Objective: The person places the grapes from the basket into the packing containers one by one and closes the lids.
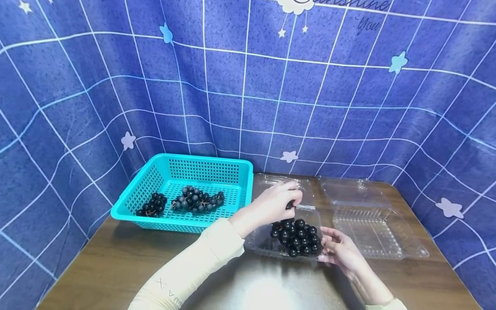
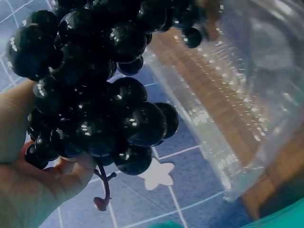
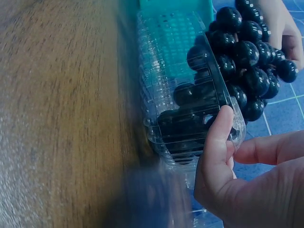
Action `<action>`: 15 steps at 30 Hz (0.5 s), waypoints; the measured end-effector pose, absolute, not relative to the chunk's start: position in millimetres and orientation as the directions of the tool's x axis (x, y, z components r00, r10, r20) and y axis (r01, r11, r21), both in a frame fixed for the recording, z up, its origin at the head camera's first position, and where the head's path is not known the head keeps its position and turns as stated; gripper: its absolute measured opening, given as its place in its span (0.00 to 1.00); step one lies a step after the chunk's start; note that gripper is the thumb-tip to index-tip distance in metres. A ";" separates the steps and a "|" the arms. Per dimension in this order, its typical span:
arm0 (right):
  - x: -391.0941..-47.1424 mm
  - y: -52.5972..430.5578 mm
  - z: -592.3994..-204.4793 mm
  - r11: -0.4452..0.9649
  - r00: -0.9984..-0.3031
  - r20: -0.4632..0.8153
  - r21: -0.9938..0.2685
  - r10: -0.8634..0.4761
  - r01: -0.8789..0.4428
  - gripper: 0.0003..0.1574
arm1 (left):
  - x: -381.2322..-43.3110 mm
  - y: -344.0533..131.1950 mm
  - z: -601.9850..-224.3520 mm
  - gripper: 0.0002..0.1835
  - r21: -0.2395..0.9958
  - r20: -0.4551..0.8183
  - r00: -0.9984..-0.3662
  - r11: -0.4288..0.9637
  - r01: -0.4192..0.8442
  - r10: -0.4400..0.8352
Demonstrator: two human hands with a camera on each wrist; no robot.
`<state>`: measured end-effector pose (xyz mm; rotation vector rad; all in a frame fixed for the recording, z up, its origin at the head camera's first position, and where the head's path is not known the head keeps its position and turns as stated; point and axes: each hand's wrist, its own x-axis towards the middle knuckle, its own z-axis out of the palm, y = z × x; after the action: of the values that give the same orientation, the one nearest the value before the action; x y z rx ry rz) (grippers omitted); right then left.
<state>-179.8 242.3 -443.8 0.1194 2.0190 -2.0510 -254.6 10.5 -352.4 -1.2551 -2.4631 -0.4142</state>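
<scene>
My left hand [image 1: 277, 202] holds a bunch of black grapes [image 1: 298, 237] by its upper end, over a clear plastic clamshell box [image 1: 257, 245]. In the left wrist view the fingers curl at the grapes [image 2: 95, 95], with a brown stem [image 2: 105, 187] sticking out beside them. Part of the bunch sits inside the box, seen through the wall in the right wrist view, and part rises above the rim. With thumb and fingers, my right hand [image 1: 342, 254] pinches the right rim of this box [image 3: 237, 123]. The box's lid [image 1: 306, 187] lies folded back behind it.
A turquoise basket [image 1: 248, 185] stands on the left, holding a larger bunch of dark grapes [image 1: 197, 200] and a smaller bunch [image 1: 154, 204]. Another opened clear clamshell box [image 1: 372, 237] lies on the right of the wooden table [image 1: 155, 258]. A blue gridded curtain [image 1: 232, 86] hangs behind.
</scene>
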 end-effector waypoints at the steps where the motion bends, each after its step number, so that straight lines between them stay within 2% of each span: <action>1: -179.8 242.4 -443.8 0.003 -0.963 -0.237 -0.971 -0.128 0.239 0.36 | -255.2 10.0 -354.7 0.11 0.098 0.424 -0.554 0.572 0.815 0.717; 9: -180.1 241.5 -442.7 0.014 -0.960 -0.250 -0.968 -0.125 0.250 0.38 | -261.8 7.7 -373.2 0.11 0.099 0.395 -0.575 0.589 0.802 0.716; 15: -180.0 240.6 -441.8 0.006 -0.960 -0.254 -0.967 -0.116 0.255 0.38 | -265.7 6.7 -383.1 0.10 0.079 0.328 -0.598 0.610 0.789 0.731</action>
<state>-180.0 240.6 -441.8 0.1449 2.0225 -2.0409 -265.7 6.7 -383.1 -1.2428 -2.5740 -0.3142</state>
